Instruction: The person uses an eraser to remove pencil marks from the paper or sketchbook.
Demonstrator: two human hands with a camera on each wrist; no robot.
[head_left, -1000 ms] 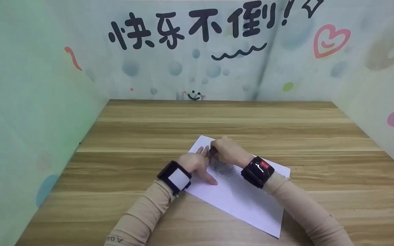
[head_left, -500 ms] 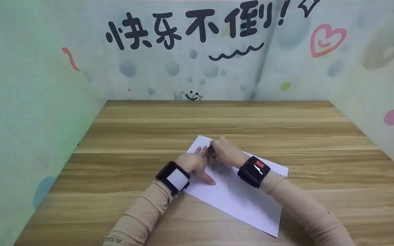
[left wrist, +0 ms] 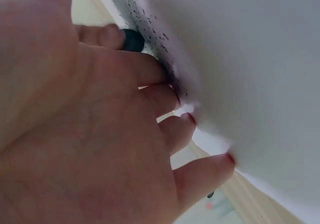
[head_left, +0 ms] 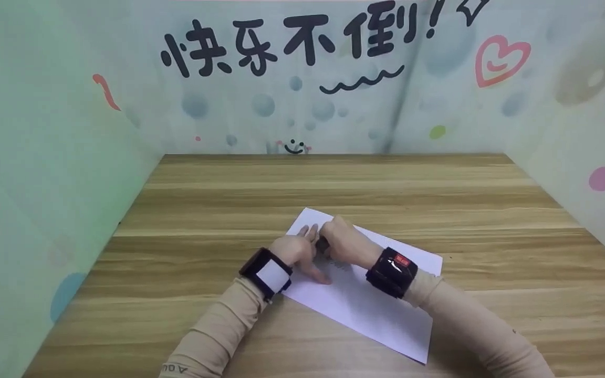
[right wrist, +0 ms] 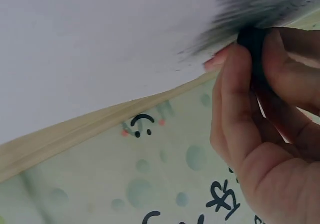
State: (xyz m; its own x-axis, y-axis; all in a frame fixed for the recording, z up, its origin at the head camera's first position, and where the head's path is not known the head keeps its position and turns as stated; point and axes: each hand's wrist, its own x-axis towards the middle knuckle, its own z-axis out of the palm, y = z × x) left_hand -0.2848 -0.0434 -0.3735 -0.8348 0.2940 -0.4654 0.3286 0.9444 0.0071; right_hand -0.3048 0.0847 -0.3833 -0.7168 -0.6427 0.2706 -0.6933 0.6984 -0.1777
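Observation:
A white sheet of paper [head_left: 381,310] lies slantwise on the wooden table [head_left: 334,184], with a grey pencil smudge [head_left: 340,264] near its upper part. My left hand [head_left: 297,251] presses flat on the sheet's left edge with its fingers spread [left wrist: 200,176]. My right hand [head_left: 342,239] grips a small dark eraser [head_left: 322,243] and holds it against the smudged patch, right beside the left fingers. In the right wrist view the eraser [right wrist: 252,44] sits pinched between thumb and fingers on the grey marks [right wrist: 260,9]. The dark eraser [left wrist: 133,40] also shows behind the left hand, next to black crumbs.
Painted panels wall the table on three sides: a left wall [head_left: 45,173], a back wall [head_left: 302,79] with black lettering, and a right wall [head_left: 586,121]. Both wrists wear black camera bands [head_left: 393,272].
My right hand has slid with the eraser down and to the left over the smudge, which now looks smaller and fainter. The left hand stays pressed on the paper.

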